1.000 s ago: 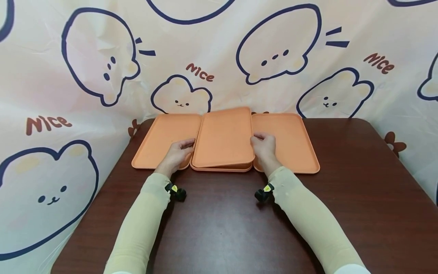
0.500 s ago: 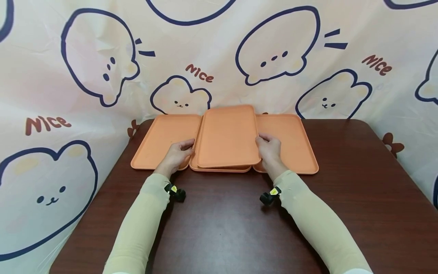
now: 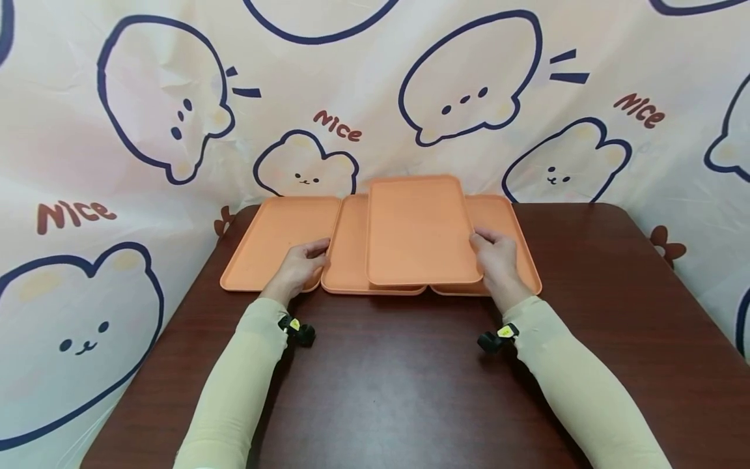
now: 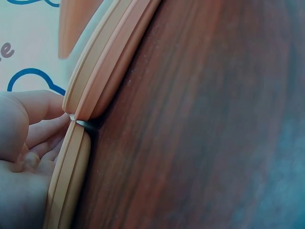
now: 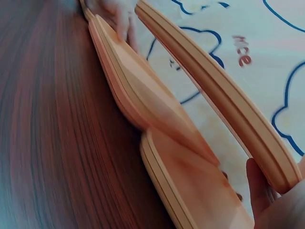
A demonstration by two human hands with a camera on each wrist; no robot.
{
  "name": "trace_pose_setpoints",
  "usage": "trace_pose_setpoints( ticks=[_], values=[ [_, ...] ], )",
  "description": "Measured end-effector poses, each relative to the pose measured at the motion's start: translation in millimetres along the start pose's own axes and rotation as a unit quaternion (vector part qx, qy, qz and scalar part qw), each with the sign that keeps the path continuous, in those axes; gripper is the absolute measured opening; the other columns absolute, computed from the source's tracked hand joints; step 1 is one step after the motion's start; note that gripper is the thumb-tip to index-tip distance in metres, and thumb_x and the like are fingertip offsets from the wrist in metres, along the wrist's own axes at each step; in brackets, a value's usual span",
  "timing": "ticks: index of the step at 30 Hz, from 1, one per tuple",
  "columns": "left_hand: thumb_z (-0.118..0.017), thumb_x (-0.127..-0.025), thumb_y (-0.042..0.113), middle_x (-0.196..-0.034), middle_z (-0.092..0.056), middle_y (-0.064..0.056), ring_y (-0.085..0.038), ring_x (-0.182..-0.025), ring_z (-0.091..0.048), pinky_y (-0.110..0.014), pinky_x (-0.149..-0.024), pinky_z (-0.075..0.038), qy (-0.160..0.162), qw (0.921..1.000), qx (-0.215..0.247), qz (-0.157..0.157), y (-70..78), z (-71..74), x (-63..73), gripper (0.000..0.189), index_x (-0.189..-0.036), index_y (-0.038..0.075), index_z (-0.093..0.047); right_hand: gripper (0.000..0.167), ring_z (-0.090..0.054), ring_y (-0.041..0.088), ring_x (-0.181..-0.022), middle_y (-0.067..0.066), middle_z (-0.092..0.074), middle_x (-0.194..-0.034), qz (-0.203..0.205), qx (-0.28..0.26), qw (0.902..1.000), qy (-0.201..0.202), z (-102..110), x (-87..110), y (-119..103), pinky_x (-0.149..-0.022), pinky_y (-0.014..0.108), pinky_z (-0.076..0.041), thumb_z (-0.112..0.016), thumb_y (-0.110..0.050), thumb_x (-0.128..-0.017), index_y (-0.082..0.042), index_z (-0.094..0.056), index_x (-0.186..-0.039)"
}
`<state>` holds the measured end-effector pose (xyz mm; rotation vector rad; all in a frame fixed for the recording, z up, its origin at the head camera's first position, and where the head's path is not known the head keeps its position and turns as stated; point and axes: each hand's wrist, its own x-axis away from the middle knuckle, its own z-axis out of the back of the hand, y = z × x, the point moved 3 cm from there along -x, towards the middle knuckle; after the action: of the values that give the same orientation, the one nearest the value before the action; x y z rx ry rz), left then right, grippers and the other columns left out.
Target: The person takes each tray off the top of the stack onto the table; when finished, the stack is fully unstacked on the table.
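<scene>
My right hand (image 3: 497, 264) grips the right edge of an orange rectangular tray (image 3: 420, 231). In the right wrist view this held tray (image 5: 221, 95) is lifted, with a gap between it and the trays below. A middle stack of orange trays (image 3: 347, 247) lies on the table, partly covered by the held tray in the head view; its side shows two layers (image 4: 107, 62). My left hand (image 3: 297, 267) rests over the left tray (image 3: 287, 238), its fingertips touching the stack's left rim. The right tray (image 3: 495, 212) lies partly hidden behind the held tray and my right hand.
The dark brown wooden table (image 3: 375, 384) extends toward me and to the right. Behind the trays hangs a pale cloth (image 3: 381, 98) printed with cartoon bears. Each wrist wears a small black camera (image 3: 301, 332).
My right hand has raised the top tray off the middle stack and moved it rightward, so it now overlaps the right tray in view. My left hand has stayed at the stack's left rim.
</scene>
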<state>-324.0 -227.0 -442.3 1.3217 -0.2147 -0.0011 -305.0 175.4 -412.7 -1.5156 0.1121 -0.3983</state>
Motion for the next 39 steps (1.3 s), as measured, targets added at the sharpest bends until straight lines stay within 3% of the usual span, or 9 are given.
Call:
trace_pose_setpoints(
  ticks=[3, 7, 10, 19, 24, 26, 29, 36, 39],
  values=[
    [-0.054, -0.109, 0.001, -0.172, -0.04, -0.02, -0.031, -0.16, -0.037, -0.011, -0.075, -0.046, 0.002, 1.0, 0.0, 0.003, 0.1, 0.3, 1.1, 0.058, -0.165, 0.001, -0.04, 0.043, -0.056, 0.015, -0.124, 0.01, -0.056, -0.158, -0.016, 0.012, 0.9997, 0.013, 17, -3.3, -1, -0.09, 0.021, -0.051, -0.061, -0.02, -0.109, -0.009, -0.065, -0.15],
    [-0.055, -0.109, 0.002, -0.172, -0.041, -0.019, -0.03, -0.158, -0.04, -0.015, -0.066, -0.042, 0.007, 0.9999, 0.0, 0.011, 0.0, 2.0, 2.5, 0.058, -0.165, 0.002, -0.041, 0.044, -0.046, 0.017, -0.149, 0.007, -0.048, -0.168, -0.039, 0.016, 0.9987, 0.03, 39, -9.5, 0, -0.122, 0.033, -0.043, -0.061, -0.019, -0.109, -0.011, -0.063, -0.152],
    [-0.055, -0.109, 0.002, -0.172, -0.041, -0.018, -0.029, -0.156, -0.041, -0.016, -0.064, -0.041, 0.009, 0.9998, -0.002, 0.015, -0.1, 2.5, 2.9, 0.058, -0.165, 0.002, -0.041, 0.045, -0.044, 0.019, -0.153, 0.006, -0.045, -0.17, -0.054, 0.026, 0.9975, 0.036, 56, -15.0, 2, -0.127, 0.037, -0.039, -0.06, -0.021, -0.11, -0.013, -0.062, -0.154],
    [-0.055, -0.108, 0.001, -0.172, -0.04, -0.019, -0.028, -0.159, -0.039, -0.012, -0.077, -0.044, 0.009, 0.9998, -0.005, 0.016, -2.6, 3.2, 1.6, 0.058, -0.165, 0.001, -0.041, 0.049, -0.058, 0.013, -0.133, 0.005, -0.05, -0.166, -0.101, 0.018, 0.9943, 0.03, 107, -26.8, 8, -0.122, 0.037, -0.047, -0.062, -0.03, -0.11, -0.018, -0.059, -0.157],
    [-0.055, -0.109, 0.002, -0.172, -0.041, -0.018, -0.027, -0.16, -0.037, -0.013, -0.094, -0.046, 0.008, 0.9997, -0.012, 0.018, -3.6, 1.9, 1.7, 0.057, -0.165, 0.002, -0.042, 0.051, -0.063, 0.009, -0.115, 0.004, -0.053, -0.16, -0.11, 0.029, 0.9928, 0.035, 134, -32.7, 13, -0.089, 0.021, -0.062, -0.063, -0.032, -0.11, -0.018, -0.057, -0.159],
    [-0.056, -0.109, 0.003, -0.172, -0.041, -0.017, -0.027, -0.161, -0.037, -0.019, -0.106, -0.046, 0.006, 0.9997, -0.016, 0.02, -3.9, 1.0, 1.9, 0.058, -0.165, 0.003, -0.042, 0.052, -0.063, 0.007, -0.108, 0.004, -0.054, -0.157, -0.112, 0.035, 0.9924, 0.036, 146, -35.1, 16, -0.074, 0.017, -0.06, -0.062, -0.032, -0.11, -0.018, -0.056, -0.16],
    [-0.055, -0.109, 0.004, -0.173, -0.04, -0.016, -0.027, -0.161, -0.037, -0.027, -0.119, -0.043, 0.003, 0.9995, -0.02, 0.024, -4.3, 0.1, 1.7, 0.058, -0.166, 0.003, -0.041, 0.054, -0.062, 0.004, -0.101, 0.003, -0.055, -0.154, -0.112, 0.053, 0.9917, 0.037, 163, -38.6, 19, -0.067, 0.015, -0.058, -0.062, -0.034, -0.11, -0.019, -0.053, -0.162],
    [-0.055, -0.109, 0.004, -0.173, -0.039, -0.017, -0.028, -0.161, -0.036, -0.009, -0.087, -0.045, 0.001, 0.9997, -0.02, 0.013, -4.7, 1.2, -0.6, 0.059, -0.166, 0.004, -0.04, 0.059, -0.061, 0.001, -0.096, 0.006, -0.046, -0.166, -0.121, 0.1, 0.9865, 0.045, 201, -46.4, 22, -0.068, 0.015, -0.059, -0.06, -0.041, -0.11, -0.023, -0.048, -0.165],
    [-0.055, -0.109, 0.004, -0.173, -0.039, -0.018, -0.028, -0.161, -0.036, -0.011, -0.087, -0.045, 0.0, 0.9997, -0.019, 0.012, -4.3, 1.0, 0.2, 0.059, -0.166, 0.004, -0.04, 0.06, -0.061, 0.0, -0.094, 0.003, -0.053, -0.154, -0.12, 0.117, 0.9849, 0.043, 216, -49.2, 22, -0.07, 0.015, -0.059, -0.058, -0.042, -0.111, -0.022, -0.045, -0.166]
  ],
)
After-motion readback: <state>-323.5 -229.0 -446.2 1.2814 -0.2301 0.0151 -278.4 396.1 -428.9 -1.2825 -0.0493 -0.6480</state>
